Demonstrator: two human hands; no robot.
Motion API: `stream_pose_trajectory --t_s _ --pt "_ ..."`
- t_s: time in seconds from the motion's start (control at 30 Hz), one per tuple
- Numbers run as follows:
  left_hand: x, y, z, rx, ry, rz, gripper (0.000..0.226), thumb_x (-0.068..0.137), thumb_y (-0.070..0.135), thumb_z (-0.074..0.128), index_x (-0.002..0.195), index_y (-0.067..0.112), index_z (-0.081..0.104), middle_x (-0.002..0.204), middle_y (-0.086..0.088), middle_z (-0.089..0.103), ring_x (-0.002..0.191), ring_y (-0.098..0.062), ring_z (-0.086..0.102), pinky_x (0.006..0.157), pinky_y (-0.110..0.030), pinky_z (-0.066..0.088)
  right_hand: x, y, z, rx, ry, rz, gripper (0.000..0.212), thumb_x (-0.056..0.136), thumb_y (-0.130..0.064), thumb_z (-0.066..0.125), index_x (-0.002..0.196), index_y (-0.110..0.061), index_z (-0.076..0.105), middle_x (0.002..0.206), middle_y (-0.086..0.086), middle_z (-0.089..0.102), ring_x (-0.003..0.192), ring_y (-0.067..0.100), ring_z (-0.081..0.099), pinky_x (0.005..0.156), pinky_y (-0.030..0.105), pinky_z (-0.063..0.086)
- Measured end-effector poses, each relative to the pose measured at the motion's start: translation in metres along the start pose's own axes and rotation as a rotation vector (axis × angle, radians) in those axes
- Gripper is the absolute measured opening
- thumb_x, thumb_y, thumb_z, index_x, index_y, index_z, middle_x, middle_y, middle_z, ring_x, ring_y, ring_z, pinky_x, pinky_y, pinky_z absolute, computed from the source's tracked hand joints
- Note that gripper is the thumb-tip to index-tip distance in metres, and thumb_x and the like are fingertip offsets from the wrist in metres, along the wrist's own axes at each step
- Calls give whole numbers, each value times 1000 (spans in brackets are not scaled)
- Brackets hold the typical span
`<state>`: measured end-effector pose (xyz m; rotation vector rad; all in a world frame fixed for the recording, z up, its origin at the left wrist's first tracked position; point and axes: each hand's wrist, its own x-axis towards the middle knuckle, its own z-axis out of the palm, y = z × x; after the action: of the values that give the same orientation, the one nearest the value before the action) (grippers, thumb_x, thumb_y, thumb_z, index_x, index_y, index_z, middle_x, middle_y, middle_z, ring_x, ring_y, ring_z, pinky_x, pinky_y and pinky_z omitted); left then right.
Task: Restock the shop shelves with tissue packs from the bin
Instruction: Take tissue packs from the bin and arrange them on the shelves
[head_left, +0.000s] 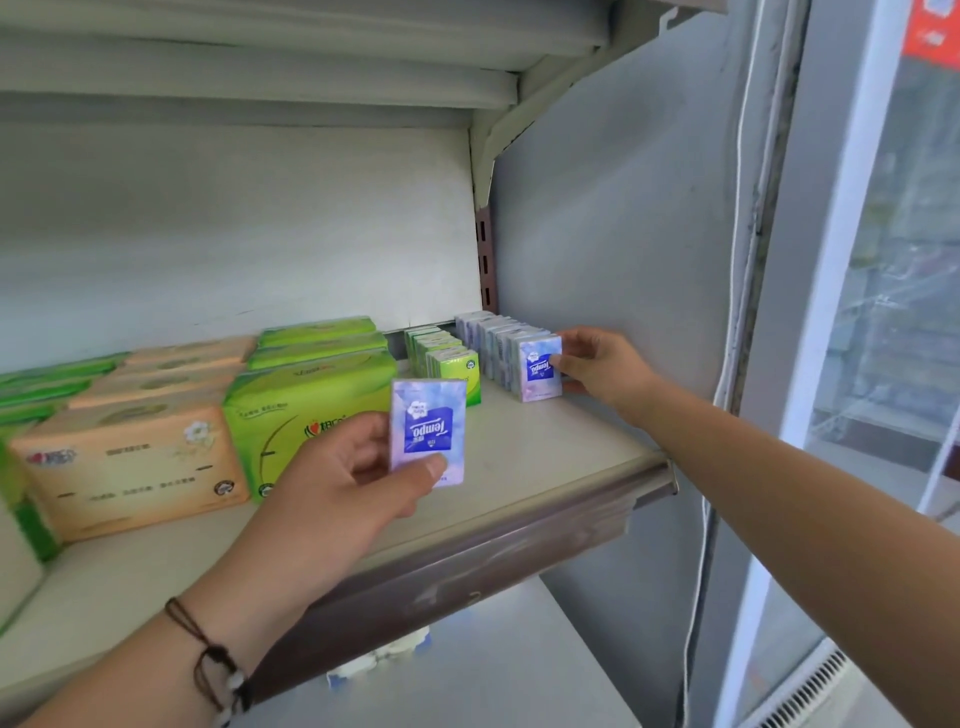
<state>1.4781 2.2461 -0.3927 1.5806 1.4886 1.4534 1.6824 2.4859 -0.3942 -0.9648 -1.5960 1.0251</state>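
Far left on the shelf (524, 457) I see green tissue packs (47, 379) lying flat, blurred at the frame edge. Beside them sits a stack of orange tissue boxes (130, 462), and just right of those a stack of larger green packs (311, 395), touching the orange ones.

My left hand (332, 488) comes up from below in front of that stack, a dark cord bracelet (208, 660) on the wrist. Its fingers (363, 431) and thumb are curled round a blue Tempo pocket pack (428, 431), pinching its lower half; the pack is upright, held in the air in front of the shelf, label upside down toward me.

Behind it, a short row of small green pocket packs (447, 358) stands upright, running toward the back wall. Just right of that runs a row of blue pocket packs (498, 338), also upright, reaching back to the corner of the shelf.

My right hand (597, 364) is at the front of that blue row. Its thumb and fingers grip the front blue pack (540, 366) by its right edge; that pack stands on the shelf, touching the one behind it.

Further right is a grey side panel (613, 208), then a glass door (893, 260). Under the shelf something white and blue (384, 654) shows; I cannot tell what it is.
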Motion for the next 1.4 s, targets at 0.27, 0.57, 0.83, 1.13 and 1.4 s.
stream_pose_trajectory --t_s 0.27,0.57,0.83,1.13,1.4 --pt "1 1 1 0 36 -13 18 87 8 69 103 15 70 94 4 78 92 -22 72 78 -33 58 -1 6 1 -118 -5 -25 19 93 0 63 111 -6 66 103 18 71 82 20 63 76 36 59" --pt "-1 2 2 15 46 -34 20 88 10 69 106 17 70 95 4 78 92 -23 72 84 -37 57 -8 6 -2 -131 -7 -8 19 90 -5 68 91 -23 65 104 20 73 82 23 60 86 48 56" --pt "-4 4 2 19 51 -33 19 87 11 70 105 18 70 95 5 78 92 -23 72 85 -38 57 -11 5 -6 -181 -25 58 50 89 -15 73 135 -6 55 106 5 71 84 18 64 80 37 56" --pt "4 8 4 -20 27 -51 20 87 8 70 106 16 71 95 4 78 92 -14 73 79 -27 60 -55 -26 -16 -365 110 -109 43 92 -25 65 133 -18 54 122 0 58 99 15 61 79 28 48" --pt "25 25 34 -32 21 -22 20 86 7 72 104 14 69 91 3 78 86 -14 74 75 -25 60 -101 -71 1 -32 -70 -114 29 93 -19 65 122 -19 59 108 1 66 88 17 64 84 32 57"
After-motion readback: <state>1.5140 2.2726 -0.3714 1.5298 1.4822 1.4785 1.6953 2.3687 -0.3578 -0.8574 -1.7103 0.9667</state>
